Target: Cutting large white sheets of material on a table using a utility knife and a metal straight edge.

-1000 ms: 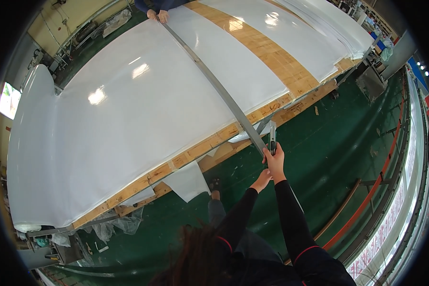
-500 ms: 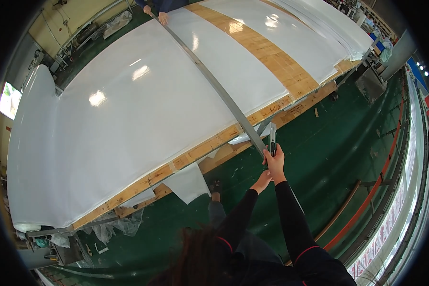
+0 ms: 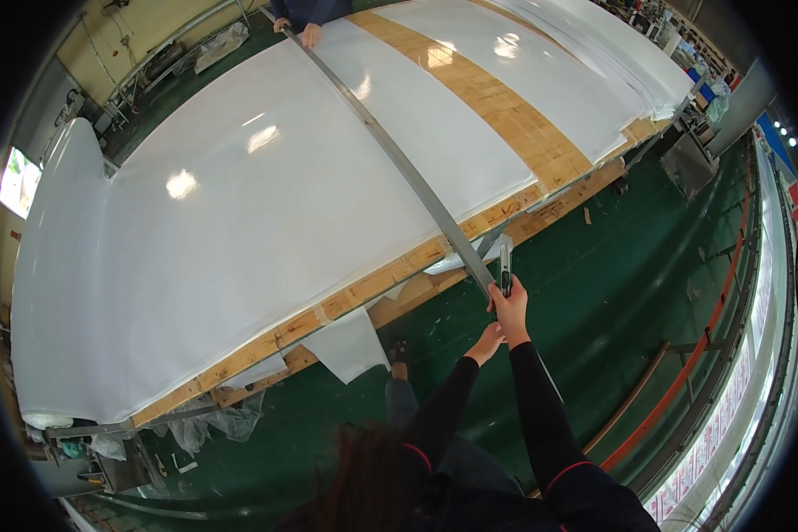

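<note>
A long grey metal bar [image 3: 402, 168] lies slantwise across a glossy white sheet [image 3: 266, 239] on a large table. Its near end sticks out past the table edge to my hands. My right hand [image 3: 511, 312] is closed round a utility knife [image 3: 505, 266] that points up and away, and its fingers also touch the bar. Just below, my left hand [image 3: 486, 344] is closed at the bar, its fingertips partly hidden behind my right wrist. At the far end, a co-worker's hands [image 3: 311, 35] rest on the bar and sheet.
Wooden strips [image 3: 488, 89] show between the white sheets, and a wooden edge [image 3: 363, 270] runs along the table's near side. A loose white piece [image 3: 344, 346] hangs below it. Green floor [image 3: 629, 293] lies to the right, with a curved orange rail [image 3: 683, 390] beyond.
The co-worker's hands and the bar's far end have shifted slightly right. My hands and the knife have dropped a little in view, with the same holds.
</note>
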The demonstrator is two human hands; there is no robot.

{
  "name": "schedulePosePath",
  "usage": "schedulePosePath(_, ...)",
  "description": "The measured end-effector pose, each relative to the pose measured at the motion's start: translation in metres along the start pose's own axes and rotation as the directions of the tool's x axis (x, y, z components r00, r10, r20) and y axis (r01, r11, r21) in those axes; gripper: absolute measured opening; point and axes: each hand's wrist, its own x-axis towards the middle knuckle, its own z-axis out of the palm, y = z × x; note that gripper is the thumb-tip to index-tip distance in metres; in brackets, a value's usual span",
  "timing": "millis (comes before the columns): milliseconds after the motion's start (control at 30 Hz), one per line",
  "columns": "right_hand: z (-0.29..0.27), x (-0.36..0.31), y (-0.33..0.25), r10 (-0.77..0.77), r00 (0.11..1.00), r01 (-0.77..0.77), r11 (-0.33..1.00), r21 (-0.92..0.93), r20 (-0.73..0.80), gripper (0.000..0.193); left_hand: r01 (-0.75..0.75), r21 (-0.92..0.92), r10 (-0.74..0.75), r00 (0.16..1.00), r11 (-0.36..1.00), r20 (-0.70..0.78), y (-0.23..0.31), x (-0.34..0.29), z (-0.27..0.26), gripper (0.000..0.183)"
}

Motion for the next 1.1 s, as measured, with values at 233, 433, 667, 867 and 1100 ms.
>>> schedulePosePath(233,-0.024,0.002,0.016,0.002,0.999,-0.004,0.999,-0.033,-0.050,0.010,-0.082,-0.112,0.087,0.995,0.990,0.043,0.049,-0.035,0.058,0.056)
schedulePosePath(433,-0.013,0.005,0.009,-0.011,1.000,0.011,0.999,-0.031,-0.025,0.010,-0.105,0.236,0.124,0.990,0.966,-0.068,0.069,-0.035,0.059,0.046)
schedulePosePath(667,0.004,0.058,0.004,-0.219,0.972,0.158,0.881,-0.446,-0.088,0.023,-0.118,0.112,0.136,0.974,0.987,-0.179,0.075,-0.027,0.079,0.038)
schedulePosePath(867,0.027,0.160,0.004,-0.371,0.882,0.471,0.657,-0.589,0.291,0.048,-0.150,0.185,0.181,0.969,0.971,-0.165,0.103,-0.052,0.103,0.033)
schedulePosePath(1100,0.008,0.192,0.030,-0.307,0.801,0.599,0.423,-0.680,0.515,0.063,0.024,0.272,0.044,0.969,0.962,-0.242,0.124,-0.177,0.050,0.038)
